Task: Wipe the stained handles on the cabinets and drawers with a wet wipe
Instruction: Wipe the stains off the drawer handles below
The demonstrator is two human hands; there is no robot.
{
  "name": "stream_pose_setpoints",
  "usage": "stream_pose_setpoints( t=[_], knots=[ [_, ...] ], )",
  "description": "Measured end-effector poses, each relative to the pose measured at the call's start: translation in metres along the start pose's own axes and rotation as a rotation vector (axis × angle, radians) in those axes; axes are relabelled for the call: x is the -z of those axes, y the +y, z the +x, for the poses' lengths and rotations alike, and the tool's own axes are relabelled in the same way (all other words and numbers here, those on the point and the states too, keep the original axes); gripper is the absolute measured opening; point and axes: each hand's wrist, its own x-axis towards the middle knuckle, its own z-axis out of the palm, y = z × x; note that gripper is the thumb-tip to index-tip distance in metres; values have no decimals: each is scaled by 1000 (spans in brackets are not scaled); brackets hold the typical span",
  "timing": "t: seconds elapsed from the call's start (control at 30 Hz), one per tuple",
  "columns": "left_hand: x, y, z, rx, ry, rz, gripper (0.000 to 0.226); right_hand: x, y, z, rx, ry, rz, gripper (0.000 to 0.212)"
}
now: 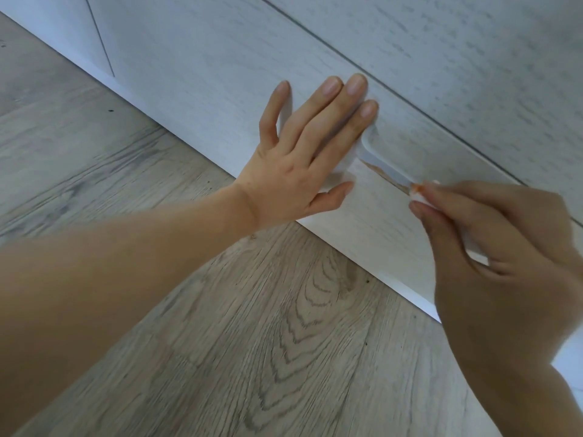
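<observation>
The left hand (pixel 303 146) is lying flat, fingers straight, on the white wood-grain drawer front (pixel 220 74). The right hand (pixel 492 247) is pinching a folded white wet wipe (pixel 418 192) against the orange-stained white bar handle (pixel 385 167). Grey wood-grain laminate flooring (pixel 252 326) is spreading nearer.

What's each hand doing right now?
Left hand: open, fingers flat against the white drawer front.
Right hand: pinching a small orange-stained white wet wipe.

A grey wood-grain floor (pixel 252 326) is stretching below and left of the gripping fingers, meeting the white cabinet base (pixel 407 291); small dark specks (pixel 111 110) are lying on it.
</observation>
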Motion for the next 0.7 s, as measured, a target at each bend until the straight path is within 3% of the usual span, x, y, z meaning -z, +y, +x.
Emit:
stream_pose_setpoints(
  t=[0.2,0.5,0.7],
  knots=[
    [1,-3,-2,-24,-5,10,77,-5,13,-2,13,-31,-61,10],
    [1,-2,-2,-16,-11,8,68,-17,19,-6,45,81,-57,6],
    [3,-2,-2,-23,-20,5,74,-12,20,-11,28,51,-57,10]
  ],
)
